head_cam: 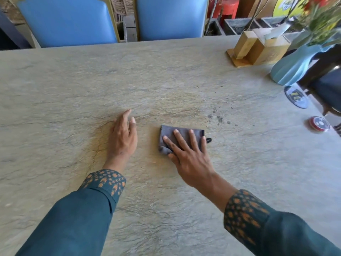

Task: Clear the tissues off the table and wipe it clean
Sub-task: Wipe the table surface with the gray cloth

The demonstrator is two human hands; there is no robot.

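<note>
Right hand (pixel 186 156) presses flat on folded grey cloth (pixel 181 135), centre frame, long axis left-right. Dark crumbs (pixel 218 119) lie just upper right of it. Left hand (pixel 122 137) rests open on table (pixel 73 85).

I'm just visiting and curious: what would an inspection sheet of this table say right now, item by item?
Surface: stone-look table, with dark specks just beyond the cloth, to its right.
Job's things: folded grey cloth lies flat on the table; no loose tissues seen.
Clutter: wooden tissue holder, blue vase with flowers, round coaster, small red round thing, all at the right side.
Grips: right hand presses the cloth with straight fingers; left hand rests open on the table beside it.
Cables: nothing seen.
Surroundings: two blue chairs at the far edge; boxes and a red container behind.
</note>
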